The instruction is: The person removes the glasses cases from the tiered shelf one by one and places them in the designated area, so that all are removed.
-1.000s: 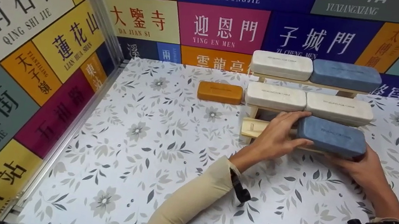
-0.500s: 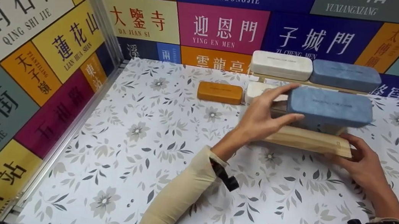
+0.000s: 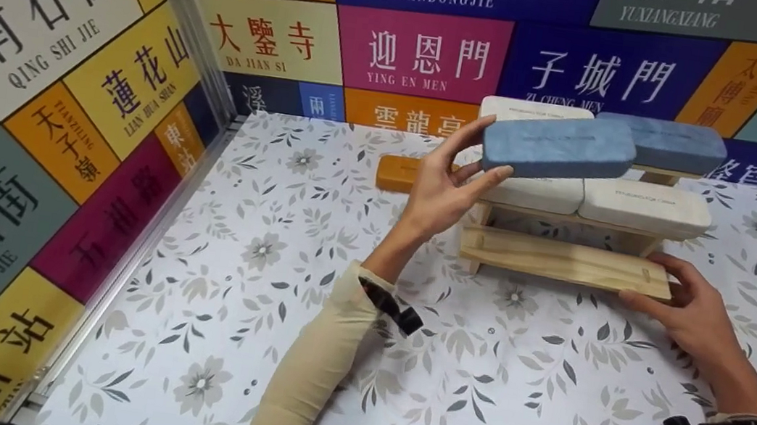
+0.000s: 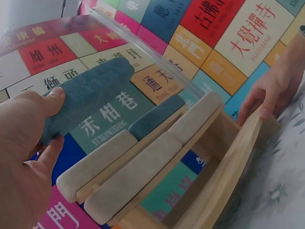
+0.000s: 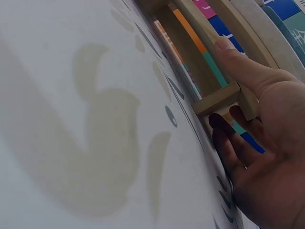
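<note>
My left hand (image 3: pixel 436 187) grips a blue glasses case (image 3: pixel 559 147) by its left end, thumb in front and fingers behind. The case is raised and slightly tilted over the wooden tiered rack (image 3: pixel 562 260). My right hand (image 3: pixel 692 301) holds the right end of the rack's lowest shelf; in the right wrist view the thumb lies along the board and the fingers curl around its end. On the middle shelf sit two white cases (image 3: pixel 646 206). The top shelf bears a white case (image 3: pixel 531 110), partly hidden by the held one, and a second blue case (image 3: pixel 687 147).
An orange case (image 3: pixel 394 173) lies on the table left of the rack, partly behind my left hand. Printed panels (image 3: pixel 422 50) stand at the back and left. A floral cloth (image 3: pixel 227 309) covers the table.
The blue case has been lifted off the lowest shelf and carried up and to the left in my left hand. My right hand has moved from near the case to the shelf's end.
</note>
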Demonstrator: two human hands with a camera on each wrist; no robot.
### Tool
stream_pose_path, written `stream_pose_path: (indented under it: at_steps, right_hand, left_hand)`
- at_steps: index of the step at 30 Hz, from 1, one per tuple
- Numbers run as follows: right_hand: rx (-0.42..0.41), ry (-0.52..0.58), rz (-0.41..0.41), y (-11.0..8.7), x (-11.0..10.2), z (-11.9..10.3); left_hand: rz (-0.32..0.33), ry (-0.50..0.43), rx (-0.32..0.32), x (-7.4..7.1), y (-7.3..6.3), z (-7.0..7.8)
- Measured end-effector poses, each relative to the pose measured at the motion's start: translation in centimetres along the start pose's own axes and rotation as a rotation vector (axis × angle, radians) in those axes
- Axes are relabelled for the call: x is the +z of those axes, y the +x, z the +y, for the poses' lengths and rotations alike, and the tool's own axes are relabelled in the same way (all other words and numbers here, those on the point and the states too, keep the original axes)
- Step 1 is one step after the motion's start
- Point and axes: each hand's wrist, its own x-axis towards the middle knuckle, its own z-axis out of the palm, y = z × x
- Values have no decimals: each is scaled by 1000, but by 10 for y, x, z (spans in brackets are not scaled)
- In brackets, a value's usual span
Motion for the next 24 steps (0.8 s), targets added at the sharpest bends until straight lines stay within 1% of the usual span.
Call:
stream_pose_path:
  at_steps: [2, 4, 8, 13, 16, 24]
  right_hand:
    - [-5, 13, -9, 0, -1, 0]
    - [-10, 22, -6, 0, -1, 1]
    - [-26, 20, 10, 2, 1, 4]
    - [-28, 15, 12, 3, 2, 4]
    - [-29, 11, 13, 2, 1, 4]
    - [-21, -2, 10, 2, 1, 3]
  left_hand:
    - [4, 6, -1, -8, 0, -1]
    - [4, -11, 6, -16, 0, -4]
    - [32, -25, 6, -34, 1, -4]
    - [78, 8, 4, -60, -1, -2]
    - [95, 23, 5, -73, -2, -2]
    - [164, 50, -20, -101, -6, -2]
